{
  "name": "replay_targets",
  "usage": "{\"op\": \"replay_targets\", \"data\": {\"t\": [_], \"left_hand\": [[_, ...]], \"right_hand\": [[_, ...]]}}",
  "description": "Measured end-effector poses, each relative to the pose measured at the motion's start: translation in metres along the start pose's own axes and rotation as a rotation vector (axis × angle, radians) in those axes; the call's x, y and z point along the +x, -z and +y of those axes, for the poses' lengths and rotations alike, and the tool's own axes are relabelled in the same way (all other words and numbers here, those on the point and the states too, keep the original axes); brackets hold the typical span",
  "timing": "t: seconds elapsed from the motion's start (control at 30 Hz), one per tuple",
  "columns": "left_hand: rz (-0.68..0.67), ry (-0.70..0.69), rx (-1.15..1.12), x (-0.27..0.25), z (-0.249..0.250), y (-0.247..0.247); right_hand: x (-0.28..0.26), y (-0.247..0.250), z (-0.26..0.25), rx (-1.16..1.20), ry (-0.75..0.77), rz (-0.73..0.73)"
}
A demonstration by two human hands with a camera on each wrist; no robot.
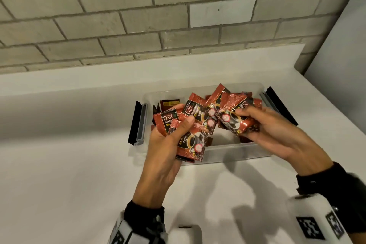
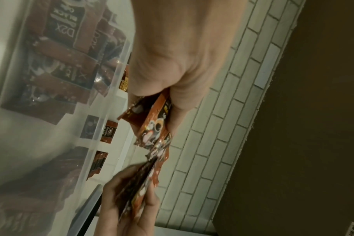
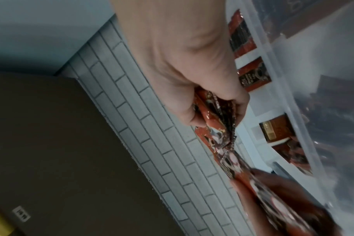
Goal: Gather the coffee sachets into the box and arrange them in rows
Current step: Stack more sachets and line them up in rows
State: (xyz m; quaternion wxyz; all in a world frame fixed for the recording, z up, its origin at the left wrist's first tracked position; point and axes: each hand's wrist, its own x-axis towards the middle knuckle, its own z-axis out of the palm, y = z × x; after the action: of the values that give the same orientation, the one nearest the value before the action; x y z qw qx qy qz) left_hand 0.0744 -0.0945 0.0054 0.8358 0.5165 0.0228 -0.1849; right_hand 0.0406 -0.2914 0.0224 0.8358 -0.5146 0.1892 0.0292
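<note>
A clear plastic box (image 1: 233, 149) with black side latches sits on the white counter. Both hands hover over it. My left hand (image 1: 168, 134) grips a fanned bunch of red coffee sachets (image 1: 191, 142), thumb pressed on top. My right hand (image 1: 263, 125) pinches another bunch of sachets (image 1: 233, 117) that overlaps the left bunch in the middle. More sachets (image 1: 170, 103) stand along the box's far wall. In the left wrist view the left hand (image 2: 172, 67) holds sachets (image 2: 154, 126) beside the box wall (image 2: 109, 102). The right wrist view shows the right hand (image 3: 192, 71) clamped on sachets (image 3: 214, 115).
A grey brick wall (image 1: 138, 16) rises behind the white counter (image 1: 69, 164). The box's black latches (image 1: 135, 123) stick out at the left and right ends. A pale wall panel (image 1: 340, 49) stands at the right.
</note>
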Motion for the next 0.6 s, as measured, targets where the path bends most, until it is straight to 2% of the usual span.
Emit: {"op": "replay_targets", "data": {"t": [0.13,0.23,0.33,0.47,0.6], "left_hand": [[-0.041,0.043,0.106,0.002,0.003,0.008],[-0.103,0.076,0.172,0.002,0.005,0.007],[-0.152,0.078,0.212,0.000,0.003,0.003],[-0.153,0.030,0.208,-0.006,0.000,0.003],[-0.039,-0.014,0.141,-0.006,-0.004,0.003]], "right_hand": [[0.000,0.007,-0.018,-0.143,-0.011,-0.026],[0.000,0.007,-0.020,-0.323,-0.067,-0.070],[-0.003,0.001,-0.014,-0.403,-0.131,-0.136],[-0.004,0.005,-0.001,-0.329,-0.109,-0.076],[-0.012,0.011,0.005,-0.210,-0.060,-0.039]]}}
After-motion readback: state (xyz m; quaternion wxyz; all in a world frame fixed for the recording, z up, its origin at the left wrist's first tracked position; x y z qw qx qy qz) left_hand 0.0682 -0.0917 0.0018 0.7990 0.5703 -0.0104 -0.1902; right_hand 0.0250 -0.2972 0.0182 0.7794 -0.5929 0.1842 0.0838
